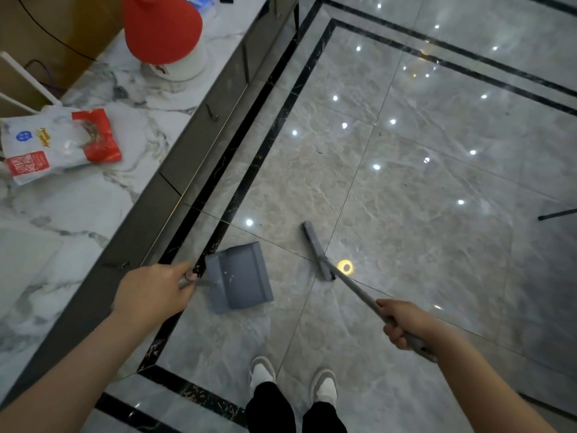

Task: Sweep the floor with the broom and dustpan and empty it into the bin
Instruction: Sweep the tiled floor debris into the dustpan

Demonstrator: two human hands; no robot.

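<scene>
Head view looks down on a glossy grey tiled floor [421, 189] with black inlaid border lines; the broad stretch to the right and ahead lies open, dotted with reflected ceiling lights. Along the left runs a marble-topped table [103, 195], its dark front edge slanting from upper right to lower left, close beside the dustpan. On it lie a white and red plastic bag [59, 145] and a red-topped white container [165, 35]. A thin dark rod [557, 214] pokes in at the right edge.

The left hand [153, 295] has its grip closed round the dustpan's handle. The dustpan [239, 276] is grey, comb-toothed along one side, with pale specks inside, and sits on the floor near the black border. The right hand [402, 323] grips the broom's grey pole; the broom [318, 251], with a narrow grey head, rests on the floor just right of the dustpan, apart from it. Two pale shoes [293, 379] stand below.
</scene>
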